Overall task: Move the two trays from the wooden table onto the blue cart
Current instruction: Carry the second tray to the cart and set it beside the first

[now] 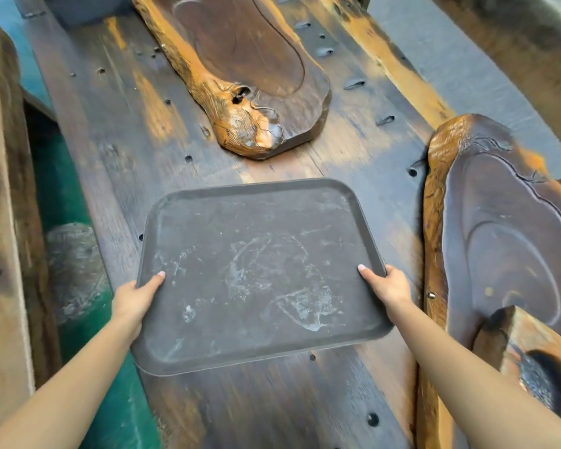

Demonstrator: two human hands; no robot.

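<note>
- Wooden table (pixel 136 131): one long dark plank top, pitted with small holes and streaked with orange patches, filling most of the view.
- Two carved wooden slabs lie on it: the far slab (pixel 240 69) at the top centre, with an orange gnarled edge, and the right slab (pixel 499 241) along the right side, with a shallow oval hollow.
- One tray (pixel 259 270) can be seen: dark grey, rectangular with rounded corners, empty, its floor scuffed with pale marks. It sits over the table between the two slabs; whether it rests flat or is slightly raised is hard to judge from this angle.
- One wooden block (pixel 528 345) stands at the lower right, overlapping the right slab.
- Two bare hands hold the tray: the left hand (pixel 136 296) grips the left rim and the right hand (pixel 389 286) grips the right rim, thumbs lying on the inside.
- No brand, label or readable writing shows on any of these.
</note>
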